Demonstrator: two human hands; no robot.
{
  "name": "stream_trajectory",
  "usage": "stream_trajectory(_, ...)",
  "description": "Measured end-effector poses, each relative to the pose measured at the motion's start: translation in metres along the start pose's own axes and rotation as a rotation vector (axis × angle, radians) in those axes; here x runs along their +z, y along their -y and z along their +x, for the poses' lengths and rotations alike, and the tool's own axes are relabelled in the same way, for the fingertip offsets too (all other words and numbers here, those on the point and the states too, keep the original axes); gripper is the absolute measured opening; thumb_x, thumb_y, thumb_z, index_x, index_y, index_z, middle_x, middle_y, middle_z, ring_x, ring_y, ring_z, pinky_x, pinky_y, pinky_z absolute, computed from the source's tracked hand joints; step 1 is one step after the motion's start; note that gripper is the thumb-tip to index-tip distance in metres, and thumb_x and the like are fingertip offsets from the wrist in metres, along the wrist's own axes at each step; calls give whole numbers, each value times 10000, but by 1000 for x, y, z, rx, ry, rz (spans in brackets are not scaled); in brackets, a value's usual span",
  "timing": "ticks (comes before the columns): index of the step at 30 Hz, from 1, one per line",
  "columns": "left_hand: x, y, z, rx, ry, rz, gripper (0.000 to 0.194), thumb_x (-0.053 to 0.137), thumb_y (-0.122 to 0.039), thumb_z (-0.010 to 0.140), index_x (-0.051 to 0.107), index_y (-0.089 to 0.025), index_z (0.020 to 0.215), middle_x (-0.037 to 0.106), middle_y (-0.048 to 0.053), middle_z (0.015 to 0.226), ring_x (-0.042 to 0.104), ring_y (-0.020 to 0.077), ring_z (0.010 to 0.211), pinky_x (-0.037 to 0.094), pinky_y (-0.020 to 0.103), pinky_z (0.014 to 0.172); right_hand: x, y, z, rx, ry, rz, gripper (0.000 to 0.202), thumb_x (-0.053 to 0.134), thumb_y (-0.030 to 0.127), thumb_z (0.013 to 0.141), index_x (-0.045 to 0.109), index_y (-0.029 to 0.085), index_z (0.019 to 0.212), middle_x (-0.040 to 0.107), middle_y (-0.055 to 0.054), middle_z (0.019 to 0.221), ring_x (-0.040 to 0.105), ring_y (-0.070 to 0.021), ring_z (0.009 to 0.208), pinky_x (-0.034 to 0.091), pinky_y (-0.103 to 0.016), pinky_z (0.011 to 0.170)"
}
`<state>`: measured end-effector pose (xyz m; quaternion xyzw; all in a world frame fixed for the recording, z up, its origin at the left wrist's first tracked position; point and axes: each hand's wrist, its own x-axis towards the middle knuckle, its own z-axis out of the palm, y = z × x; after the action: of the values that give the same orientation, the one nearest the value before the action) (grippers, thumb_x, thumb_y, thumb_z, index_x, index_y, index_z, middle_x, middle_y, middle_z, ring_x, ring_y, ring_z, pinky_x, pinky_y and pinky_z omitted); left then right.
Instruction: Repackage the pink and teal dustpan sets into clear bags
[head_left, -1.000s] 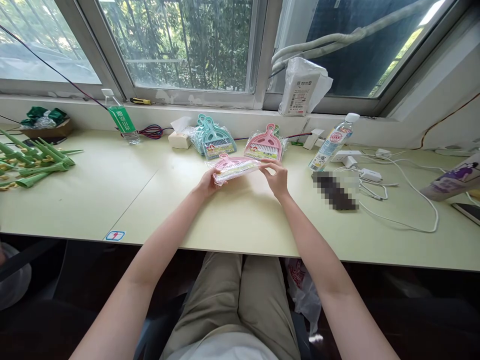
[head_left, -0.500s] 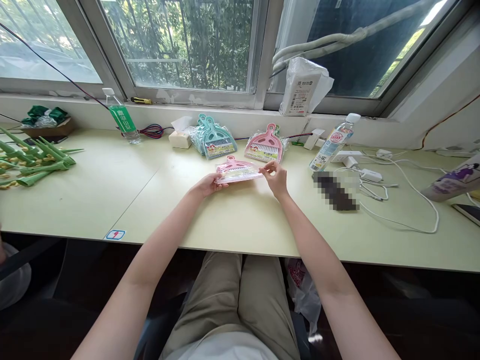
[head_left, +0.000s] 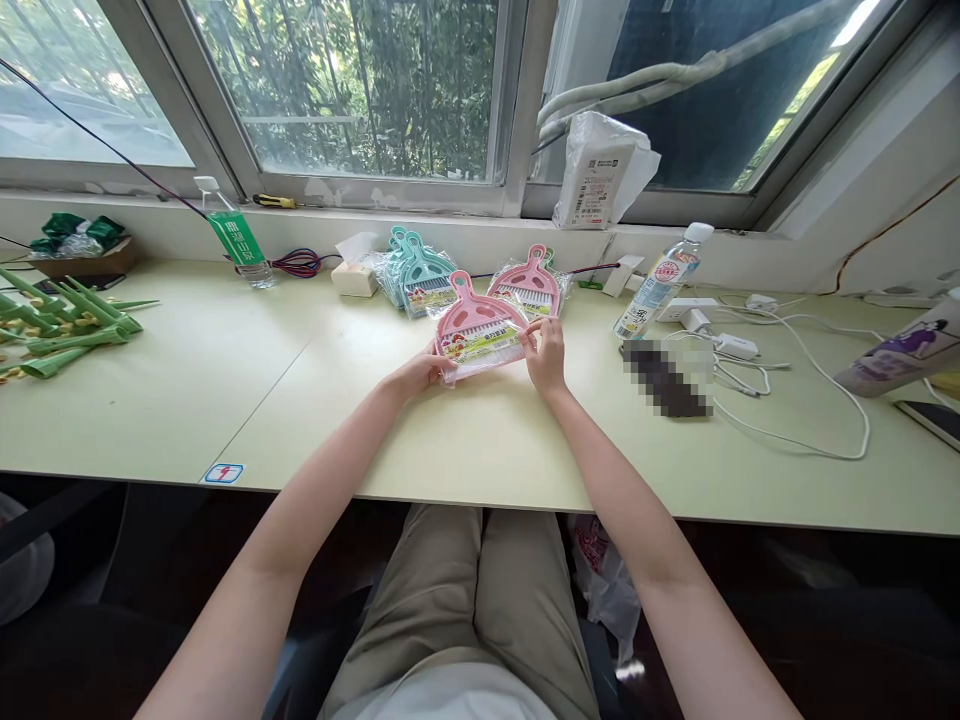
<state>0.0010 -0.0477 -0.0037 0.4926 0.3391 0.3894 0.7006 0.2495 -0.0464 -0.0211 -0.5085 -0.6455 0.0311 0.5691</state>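
Observation:
A pink dustpan-and-brush set [head_left: 482, 330] in a clear bag with a printed label is held up over the table, its front tilted toward me. My left hand [head_left: 420, 372] is closed on its lower left corner. At its right edge, my right hand [head_left: 546, 352] pinches the clear bag between thumb and fingers. Behind it to the left lie bagged teal dustpan sets [head_left: 418, 275], overlapping each other. Just behind to the right is another bagged pink dustpan set [head_left: 529, 283], with a bit of green showing behind its handle.
A green-labelled bottle [head_left: 238, 238] stands at the back left and a clear-capped bottle [head_left: 661, 283] leans at the right. White cables [head_left: 814, 375] spread across the right side. Green plant-like pieces [head_left: 71, 325] lie far left. The table's front edge [head_left: 480, 503] runs above my lap.
The held pink dustpan set has been tilted up from nearly flat, so its label and handle now face me. Both hands stay on it. The view has shifted slightly.

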Motion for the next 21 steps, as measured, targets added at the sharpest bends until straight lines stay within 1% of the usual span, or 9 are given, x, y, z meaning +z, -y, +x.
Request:
stream_trajectory(2, 0, 0, 1, 44, -69, -31, 975, 657, 34, 548, 404, -251, 1445, 693, 89, 1225, 732, 223, 943, 606, 253, 680, 0, 1, -1, -47, -3, -69, 159, 500, 370, 948, 546, 249, 855, 597, -91, 1064, 554, -266, 1119, 430, -467, 1042)
stream_trajectory(4, 1, 0, 2, 72, -88, -69, 977, 644, 69, 520, 432, -247, 1419, 698, 73, 1217, 723, 226, 985, 597, 241, 681, 0, 2, -2, -55, 1, -94, 184, 489, 383, 964, 567, 246, 870, 610, -95, 1082, 557, -276, 1131, 423, -472, 1043)
stream_trajectory(8, 4, -1, 0, 97, -81, -116, 877, 682, 54, 562, 478, -223, 1369, 715, 86, 1189, 701, 278, 1090, 609, 314, 807, -1, 4, -3, -46, 27, -101, 239, 453, 400, 984, 621, 246, 914, 630, -100, 1096, 565, -280, 1126, 431, -466, 1028)
stream_trajectory(10, 6, 1, 1, 121, -80, -134, 814, 720, 6, 611, 491, -219, 1359, 719, 93, 1181, 681, 294, 1145, 592, 360, 908, -3, 5, -2, -67, 51, -120, 267, 454, 413, 986, 655, 250, 924, 639, -96, 1125, 562, -280, 1135, 420, -475, 1043)
stream_trajectory(12, 7, 2, 2, 152, -89, -145, 759, 757, -61, 654, 507, -226, 1351, 716, 88, 1193, 667, 288, 1176, 574, 379, 962, -6, 5, -1, -107, 86, -135, 262, 511, 453, 962, 686, 260, 938, 641, -84, 1172, 556, -283, 1162, 404, -481, 1072)
stream_trajectory(15, 3, 4, 3, 180, -123, -126, 666, 799, -164, 694, 555, -242, 1308, 702, 77, 1235, 674, 262, 1159, 583, 368, 940, -11, 4, 2, -171, 160, -115, 264, 641, 496, 883, 712, 304, 1050, 622, -59, 1284, 539, -287, 1228, 385, -480, 1116)
stream_trajectory(17, -1, 3, 4, 186, -149, -104, 628, 824, -187, 680, 590, -233, 1261, 700, 77, 1240, 683, 248, 1132, 591, 339, 904, -11, 2, 2, -192, 207, -79, 329, 698, 470, 848, 699, 345, 1152, 595, -34, 1366, 515, -288, 1279, 392, -477, 1126)
stream_trajectory(19, -5, 2, 4, 187, -180, -92, 618, 846, -157, 633, 618, -206, 1205, 712, 83, 1207, 690, 243, 1109, 587, 317, 889, -10, -1, 2, -191, 240, -45, 351, 713, 410, 848, 691, 368, 1196, 586, -12, 1401, 502, -285, 1303, 410, -478, 1119)
stream_trajectory(21, -7, 2, 4, 181, -213, -88, 609, 850, -104, 583, 637, -176, 1149, 729, 89, 1155, 694, 248, 1093, 580, 313, 890, -9, -2, 1, -172, 248, -26, 279, 681, 348, 877, 720, 366, 1152, 613, -3, 1377, 527, -280, 1271, 426, -489, 1105)
